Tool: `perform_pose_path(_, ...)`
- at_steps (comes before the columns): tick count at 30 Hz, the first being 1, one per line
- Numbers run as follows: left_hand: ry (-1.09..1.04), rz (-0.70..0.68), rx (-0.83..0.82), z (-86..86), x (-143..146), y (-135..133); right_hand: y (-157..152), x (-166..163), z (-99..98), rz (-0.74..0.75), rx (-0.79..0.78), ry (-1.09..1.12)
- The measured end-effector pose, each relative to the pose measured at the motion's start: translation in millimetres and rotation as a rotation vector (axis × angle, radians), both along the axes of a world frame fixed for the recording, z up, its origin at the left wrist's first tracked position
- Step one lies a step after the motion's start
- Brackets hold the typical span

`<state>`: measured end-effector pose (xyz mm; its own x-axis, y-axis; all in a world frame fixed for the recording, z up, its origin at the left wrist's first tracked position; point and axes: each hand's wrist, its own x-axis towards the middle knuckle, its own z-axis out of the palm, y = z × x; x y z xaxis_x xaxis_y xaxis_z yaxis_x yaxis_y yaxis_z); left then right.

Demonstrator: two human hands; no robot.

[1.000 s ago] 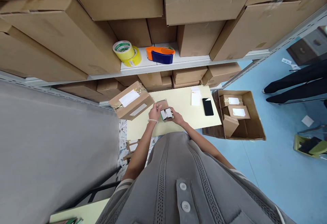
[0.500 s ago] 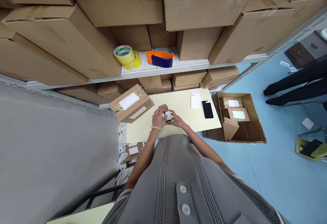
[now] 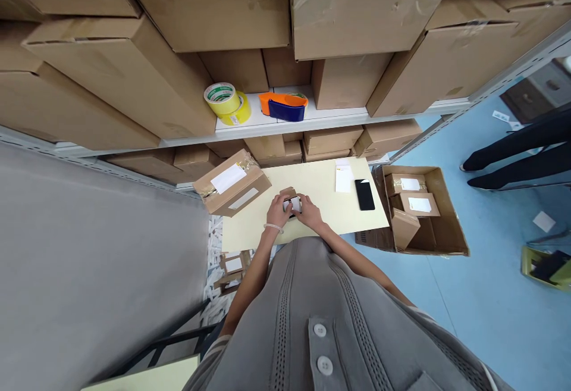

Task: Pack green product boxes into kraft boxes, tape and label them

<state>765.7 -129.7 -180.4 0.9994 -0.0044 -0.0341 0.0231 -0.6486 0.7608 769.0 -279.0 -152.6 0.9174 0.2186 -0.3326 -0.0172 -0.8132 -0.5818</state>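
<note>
Drawn closer together than a moment earlier, the left hand (image 3: 279, 211) and right hand (image 3: 308, 213) now clamp a small cardboard box (image 3: 288, 193) from both sides, a white item (image 3: 292, 204) showing between them. The box sits just above the near edge of the pale tabletop (image 3: 332, 224). To its left lies a taped carton (image 3: 232, 183) with a white label; to its right are a black phone (image 3: 364, 194) and a paper slip (image 3: 344, 178). Beyond the tabletop's right edge, an open carton (image 3: 428, 227) on the floor holds smaller labelled boxes.
</note>
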Motion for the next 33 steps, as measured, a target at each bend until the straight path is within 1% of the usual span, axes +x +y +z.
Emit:
perform_pose_path(5,0.030,0.035,0.093,0.6,-0.4,-10.9,3.4,-1.7,3.4,0.007,-0.041,-0.023)
perform_pose_path(9,0.013,0.053,0.106,1.3,1.9,-15.7,7.7,-4.2,9.3,0.016,-0.068,-0.088)
perform_pose_path(12,-0.020,0.031,0.091,4.2,2.6,-10.4,5.2,-2.7,13.0,-0.001,-0.066,-0.115)
perform_pose_path(14,-0.046,0.001,0.079,5.7,1.1,-2.7,0.0,0.1,12.8,-0.029,-0.014,-0.112)
perform_pose_path(16,-0.065,-0.017,0.072,5.6,-2.5,6.9,-6.9,3.7,9.3,-0.068,0.072,-0.100)
perform_pose_path(20,-0.074,-0.042,0.063,-0.5,-12.8,23.3,-19.4,10.0,-7.0,-0.194,0.210,-0.061)
perform_pose_path(23,-0.051,-0.048,0.056,-7.9,-19.3,28.2,-23.6,11.3,-21.0,-0.263,0.311,-0.018)
perform_pose_path(26,-0.012,-0.033,0.045,-15.2,-22.9,27.2,-24.5,9.9,-29.1,-0.306,0.385,-0.012)
perform_pose_path(28,0.014,-0.017,0.037,-19.1,-24.2,25.4,-24.9,8.8,-29.2,-0.314,0.371,-0.061)
perform_pose_path(30,0.033,-0.008,0.030,-21.6,-24.9,24.1,-25.3,8.6,-24.9,-0.289,0.299,-0.139)
perform_pose_path(33,0.044,-0.008,0.030,-22.1,-25.1,23.6,-24.0,9.6,-11.5,-0.142,0.143,-0.266)
